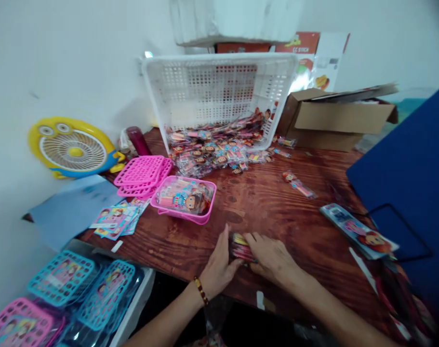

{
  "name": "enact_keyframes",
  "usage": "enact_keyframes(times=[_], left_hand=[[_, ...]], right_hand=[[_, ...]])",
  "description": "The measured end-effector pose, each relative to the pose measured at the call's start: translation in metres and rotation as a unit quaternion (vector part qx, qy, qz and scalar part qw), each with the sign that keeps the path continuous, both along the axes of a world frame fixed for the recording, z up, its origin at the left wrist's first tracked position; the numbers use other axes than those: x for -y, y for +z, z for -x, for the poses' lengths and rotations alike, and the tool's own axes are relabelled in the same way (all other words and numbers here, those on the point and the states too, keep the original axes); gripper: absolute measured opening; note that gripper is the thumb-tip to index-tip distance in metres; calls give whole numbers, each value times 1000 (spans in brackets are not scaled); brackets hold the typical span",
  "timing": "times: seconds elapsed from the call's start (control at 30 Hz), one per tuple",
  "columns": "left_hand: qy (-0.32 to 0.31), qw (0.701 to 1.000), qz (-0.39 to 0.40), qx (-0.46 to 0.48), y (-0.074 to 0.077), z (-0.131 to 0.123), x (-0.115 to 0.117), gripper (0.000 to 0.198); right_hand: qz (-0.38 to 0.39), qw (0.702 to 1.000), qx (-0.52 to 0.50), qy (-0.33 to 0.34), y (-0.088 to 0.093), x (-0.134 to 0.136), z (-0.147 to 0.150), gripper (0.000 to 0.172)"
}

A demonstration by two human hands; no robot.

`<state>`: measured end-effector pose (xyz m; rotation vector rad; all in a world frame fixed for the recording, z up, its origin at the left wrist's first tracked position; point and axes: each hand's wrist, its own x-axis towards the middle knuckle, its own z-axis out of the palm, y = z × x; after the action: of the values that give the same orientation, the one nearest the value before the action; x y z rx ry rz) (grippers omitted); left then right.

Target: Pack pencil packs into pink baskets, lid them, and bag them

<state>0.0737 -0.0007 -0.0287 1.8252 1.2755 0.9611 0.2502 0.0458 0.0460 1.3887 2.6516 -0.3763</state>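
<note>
1. The left hand (218,270), with a dark beaded bracelet (201,290) at the wrist, and the right hand (272,256) have a narrow grip — both hold a small bundle of clear-wrapped pink and yellow packets (241,246).
2. That bundle is at the near side of the reddish-brown wooden desk (255,202); whether it touches the wood, I cannot tell.
3. Beyond the left hand, a shallow pink plastic basket (203,220) holds flat cartoon-printed packets (185,196).
4. Farther back, a large white perforated plastic crate (219,59) lies on its side — a heap of similar packets (212,153) spills out.
</note>
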Motion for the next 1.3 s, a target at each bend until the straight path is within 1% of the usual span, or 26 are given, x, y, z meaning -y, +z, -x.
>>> enact_keyframes(times=[0.07, 0.13, 0.2, 0.27, 0.3, 0.33, 0.4, 0.47, 0.53, 0.6, 0.67, 0.73, 0.8, 0.83, 0.87, 0.9, 0.93, 0.97, 1.0, 1.03, 1.07, 1.1, 1.13, 1.17, 1.23, 1.3], left_hand=[[15, 1000, -14, -17, 5, 8, 7, 86], [74, 996, -50, -30, 13, 25, 15, 75], [188, 976, -106, -33, 25, 54, 20, 61], [317, 934, -162, -26, 36, 92, 16, 53], [363, 917, -164, -12, 42, 113, 9, 53], [400, 904, -147, 15, 47, 133, 0, 54], [437, 893, -93, 60, 54, 170, -25, 56], [430, 898, -57, 69, 60, 197, -53, 51], [399, 914, -26, 76, 67, 211, -74, 41], [362, 929, -5, 77, 74, 211, -80, 39], [332, 940, 9, 73, 78, 196, -68, 44], [314, 947, 22, 66, 78, 167, -35, 53], [310, 948, 44, 60, 71, 130, 12, 61], [294, 952, 59, 56, 66, 111, 37, 62], [237, 967, 78, 44, 61, 94, 61, 63], [148, 985, 80, 39, 57, 80, 82, 64], [48, 995, 76, 33, 54, 71, 98, 67], [36, 997, 62, 27, 52, 67, 108, 62], [66, 996, 47, 29, 52, 68, 111, 54], [127, 991, 33, 32, 53, 72, 108, 45], [217, 975, 23, 40, 55, 79, 100, 37], [282, 958, 12, 51, 57, 87, 88, 36], [306, 950, 7, 60, 58, 94, 73, 38], [296, 953, 9, 65, 58, 100, 59, 41], [229, 970, 37, 72, 55, 103, 35, 49], [155, 984, 57, 72, 48, 94, 25, 52]], right_hand=[[7, 999, -31, 1, -5, -3, -6, 50], [17, 998, -65, -17, -7, -6, -14, 53], [29, 995, -85, -55, -5, -10, -21, 50], [32, 991, -86, -93, 3, -17, -26, 42], [31, 990, -84, -110, 9, -20, -27, 39], [29, 988, -85, -125, 15, -24, -27, 37], [27, 984, -99, -148, 27, -31, -25, 37], [36, 976, -127, -172, 35, -35, -20, 39], [58, 968, -170, -178, 36, -33, -15, 40], [88, 957, -220, -165, 31, -27, -11, 41], [116, 946, -263, -150, 23, -19, -10, 43], [134, 936, -284, -161, 17, -13, -14, 47], [144, 924, -299, -189, 16, -11, -21, 50], [145, 918, -307, -206, 16, -12, -26, 52], [144, 912, -313, -222, 18, -15, -31, 53], [139, 908, -317, -235, 21, -18, -36, 54], [129, 905, -320, -247, 25, -21, -42, 54], [117, 904, -320, -257, 30, -25, -47, 54], [104, 904, -318, -268, 35, -27, -51, 54], [92, 903, -314, -278, 41, -29, -55, 53], [83, 902, -311, -289, 47, -30, -57, 53], [76, 900, -310, -298, 54, -29, -58, 53], [74, 897, -312, -304, 60, -28, -57, 53], [74, 893, -321, -307, 66, -26, -55, 53], [83, 883, -353, -299, 78, -19, -45, 55], [96, 877, -377, -283, 87, -13, -32, 56]])
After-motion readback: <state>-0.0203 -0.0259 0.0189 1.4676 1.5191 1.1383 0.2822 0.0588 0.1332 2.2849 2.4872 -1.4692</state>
